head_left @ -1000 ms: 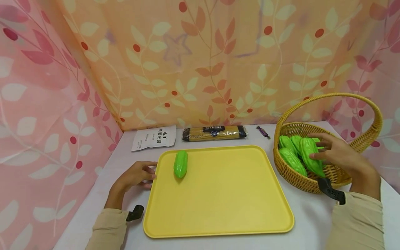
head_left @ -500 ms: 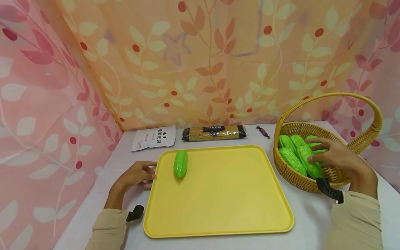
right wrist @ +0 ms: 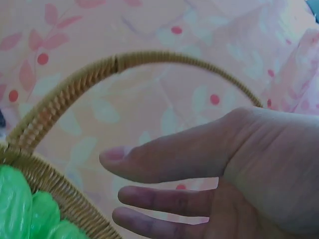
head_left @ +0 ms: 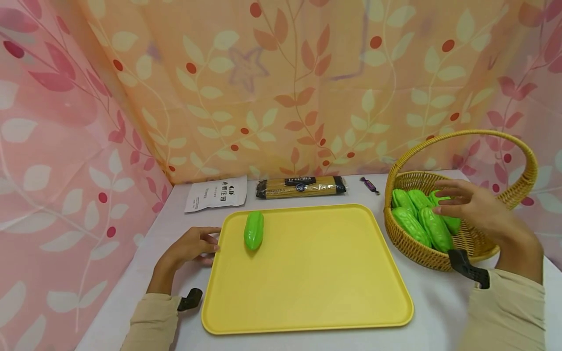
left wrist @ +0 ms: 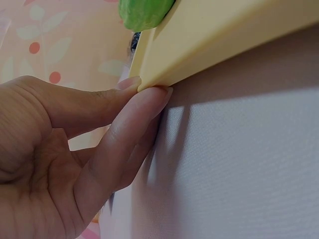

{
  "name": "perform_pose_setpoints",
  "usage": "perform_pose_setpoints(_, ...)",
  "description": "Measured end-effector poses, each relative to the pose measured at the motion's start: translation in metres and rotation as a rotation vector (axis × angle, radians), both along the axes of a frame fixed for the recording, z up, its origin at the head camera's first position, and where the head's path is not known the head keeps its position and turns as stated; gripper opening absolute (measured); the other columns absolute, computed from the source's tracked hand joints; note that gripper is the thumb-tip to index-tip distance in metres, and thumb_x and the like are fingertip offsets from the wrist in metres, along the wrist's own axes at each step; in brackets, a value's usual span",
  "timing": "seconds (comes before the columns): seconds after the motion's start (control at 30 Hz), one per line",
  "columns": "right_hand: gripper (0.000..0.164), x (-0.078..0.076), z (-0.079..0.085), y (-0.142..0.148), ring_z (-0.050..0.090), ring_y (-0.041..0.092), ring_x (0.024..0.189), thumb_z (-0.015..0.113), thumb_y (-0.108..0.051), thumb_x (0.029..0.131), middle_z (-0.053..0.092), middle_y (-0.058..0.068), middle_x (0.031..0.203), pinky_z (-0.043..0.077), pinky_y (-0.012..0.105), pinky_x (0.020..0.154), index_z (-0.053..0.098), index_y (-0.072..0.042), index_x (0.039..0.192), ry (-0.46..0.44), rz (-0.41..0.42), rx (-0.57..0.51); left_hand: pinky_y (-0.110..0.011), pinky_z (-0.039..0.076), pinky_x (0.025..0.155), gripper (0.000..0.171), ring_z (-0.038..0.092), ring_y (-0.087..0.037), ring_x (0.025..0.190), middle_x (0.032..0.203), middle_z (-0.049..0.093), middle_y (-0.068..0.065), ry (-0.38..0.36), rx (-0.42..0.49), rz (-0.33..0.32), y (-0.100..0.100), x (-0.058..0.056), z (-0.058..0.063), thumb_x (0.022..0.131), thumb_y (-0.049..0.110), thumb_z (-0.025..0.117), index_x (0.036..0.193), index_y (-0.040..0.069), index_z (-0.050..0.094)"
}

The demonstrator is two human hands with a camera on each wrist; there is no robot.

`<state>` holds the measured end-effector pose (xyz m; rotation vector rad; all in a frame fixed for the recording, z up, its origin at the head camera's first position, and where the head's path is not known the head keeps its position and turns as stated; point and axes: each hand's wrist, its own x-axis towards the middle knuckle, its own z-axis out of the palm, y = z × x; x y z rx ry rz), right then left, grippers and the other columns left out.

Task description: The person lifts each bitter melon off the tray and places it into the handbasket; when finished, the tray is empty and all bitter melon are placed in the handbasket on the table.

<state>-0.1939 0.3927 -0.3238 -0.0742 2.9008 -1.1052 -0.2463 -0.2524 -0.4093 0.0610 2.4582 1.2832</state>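
My left hand (head_left: 190, 246) pinches the left rim of a yellow tray (head_left: 320, 278) between thumb and fingertips, plain to see in the left wrist view. On the tray's upper left lies one glossy green bitter melon (head_left: 253, 230), its end also showing in the left wrist view. At the right, a woven basket (head_left: 421, 260) with a tall arched handle holds several more green bitter melons (head_left: 408, 226). My right hand (head_left: 483, 209) hovers over the basket, fingers extended with nothing between them. In the right wrist view its thumb and fingers stand apart, beside the basket's rim.
Behind the tray lie a white printed packet (head_left: 216, 194), a bag of dry noodles (head_left: 301, 187) and a small purple wrapped candy (head_left: 370, 185). A white cloth covers the table (head_left: 439, 312). Floral curtains (head_left: 281, 97) close off the back and both sides.
My right hand has let go of a bitter melon, which now lies lower among the others in the basket. The hand has lifted slightly and drawn right. My left hand keeps its place.
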Motion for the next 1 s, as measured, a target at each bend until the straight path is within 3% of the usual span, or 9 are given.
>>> perform_pose_setpoints(0.07, 0.073, 0.003, 0.006, -0.006, 0.068, 0.013, 0.113, 0.071, -0.027, 0.103, 0.053, 0.031, 0.146, 0.056, 0.020, 0.081, 0.036, -0.001, 0.161, 0.037, 0.008, -0.014, -0.032, 0.064, 0.069, 0.062, 0.067, -0.021, 0.085, 0.116, 0.066, -0.019, 0.003, 0.000, -0.006, 0.000, 0.000, 0.000, 0.097, 0.005, 0.072, 0.154, -0.003, 0.051)
perform_pose_setpoints(0.17, 0.068, 0.007, 0.014, -0.018, 0.057, -0.014, 0.101, 0.073, -0.023, 0.101, 0.061, 0.006, 0.136, 0.052, 0.012, 0.077, 0.042, -0.005, 0.159, 0.105, 0.036, -0.051, -0.033, 0.064, 0.069, 0.062, 0.066, -0.021, 0.085, 0.116, 0.066, -0.020, 0.007, 0.004, -0.017, -0.001, 0.001, 0.001, 0.097, 0.005, 0.072, 0.154, -0.004, 0.050)
perform_pose_setpoints(0.23, 0.065, 0.009, 0.019, -0.029, 0.059, -0.014, 0.103, 0.074, -0.019, 0.101, 0.060, -0.012, 0.131, 0.053, 0.012, 0.078, 0.045, -0.008, 0.157, 0.140, 0.072, -0.080, -0.034, 0.064, 0.069, 0.063, 0.066, -0.021, 0.085, 0.117, 0.066, -0.020, 0.009, 0.005, -0.021, -0.001, 0.001, 0.002, 0.097, 0.005, 0.072, 0.155, -0.005, 0.049)
perform_pose_setpoints(0.3, 0.060, 0.009, 0.025, -0.041, 0.061, -0.012, 0.106, 0.076, -0.014, 0.099, 0.061, -0.020, 0.125, 0.055, 0.013, 0.080, 0.051, -0.008, 0.153, 0.187, 0.117, -0.088, -0.035, 0.064, 0.069, 0.063, 0.066, -0.020, 0.085, 0.118, 0.065, -0.021, 0.010, 0.002, -0.022, -0.001, 0.001, 0.002, 0.097, 0.004, 0.072, 0.155, -0.005, 0.048)
perform_pose_setpoints(0.47, 0.056, 0.004, 0.032, -0.075, 0.064, -0.005, 0.110, 0.079, -0.009, 0.095, 0.066, -0.001, 0.129, 0.056, 0.014, 0.084, 0.058, -0.008, 0.148, 0.231, 0.223, -0.103, -0.034, 0.065, 0.070, 0.062, 0.067, -0.020, 0.084, 0.118, 0.066, -0.021, 0.001, 0.001, -0.011, 0.001, 0.002, 0.003, 0.097, 0.004, 0.072, 0.154, -0.004, 0.049)
perform_pose_setpoints(0.77, 0.057, -0.011, 0.022, -0.129, 0.068, 0.010, 0.111, 0.075, -0.005, 0.097, 0.064, 0.014, 0.129, 0.060, 0.025, 0.090, 0.054, -0.001, 0.149, 0.113, 0.403, -0.320, -0.034, 0.064, 0.067, 0.063, 0.067, -0.019, 0.081, 0.115, 0.067, -0.020, 0.006, 0.012, -0.006, 0.001, 0.003, 0.004, 0.095, 0.002, 0.072, 0.154, -0.005, 0.050)
perform_pose_setpoints(1.0, 0.053, -0.028, 0.005, -0.166, 0.072, 0.021, 0.107, 0.075, -0.001, 0.096, 0.067, 0.018, 0.121, 0.061, 0.030, 0.089, 0.056, 0.004, 0.144, 0.060, 0.490, -0.392, -0.033, 0.064, 0.066, 0.064, 0.067, -0.019, 0.079, 0.116, 0.067, -0.021, 0.016, 0.007, -0.005, 0.000, 0.002, 0.002, 0.095, 0.002, 0.072, 0.154, -0.005, 0.049)
